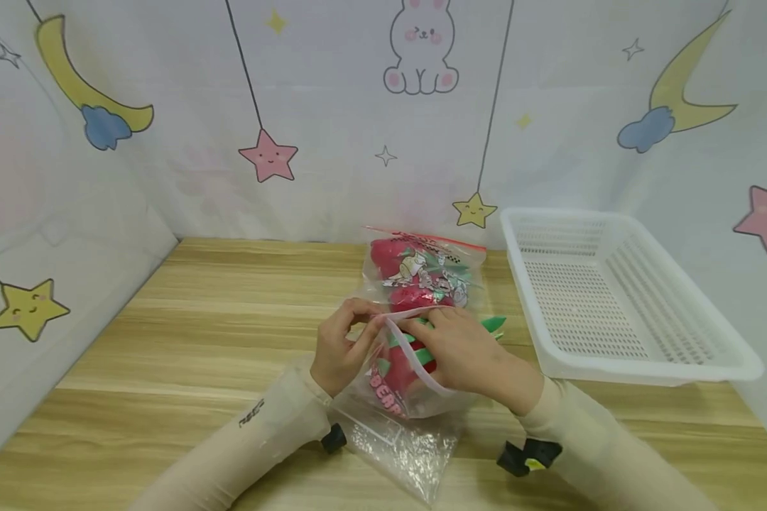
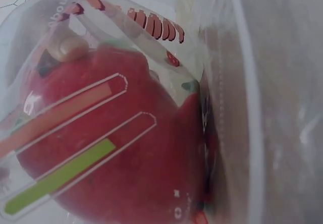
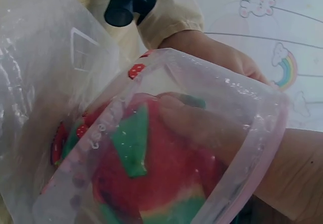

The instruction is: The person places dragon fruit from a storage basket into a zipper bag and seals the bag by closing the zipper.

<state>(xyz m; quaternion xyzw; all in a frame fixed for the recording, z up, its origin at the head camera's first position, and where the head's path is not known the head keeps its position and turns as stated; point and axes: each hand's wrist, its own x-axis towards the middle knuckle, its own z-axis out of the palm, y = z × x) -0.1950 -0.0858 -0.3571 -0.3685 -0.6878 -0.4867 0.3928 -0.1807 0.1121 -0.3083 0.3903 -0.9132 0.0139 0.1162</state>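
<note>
My left hand (image 1: 345,348) pinches the pink rim of a clear plastic bag (image 1: 386,404) printed with berry lettering. My right hand (image 1: 469,348) reaches inside the bag, its thumb and fingers around a red toy fruit (image 3: 151,158) with green leaf-like flaps. Through the film in the left wrist view, the toy fruit (image 2: 126,168) looks round and smooth, with a fingertip (image 2: 73,48) on its upper side. In the right wrist view the thumb (image 3: 194,123) lies along the red surface. The right fingers are partly hidden by the bag and fruit.
Behind the hands lies another clear bag (image 1: 377,291) with a red zip edge and red-green toy fruits (image 1: 415,298) inside. Clear film (image 1: 409,454) spreads toward the front. A white basket (image 1: 550,358) stands at right. A green leaf tip (image 1: 495,323) shows beside my right hand.
</note>
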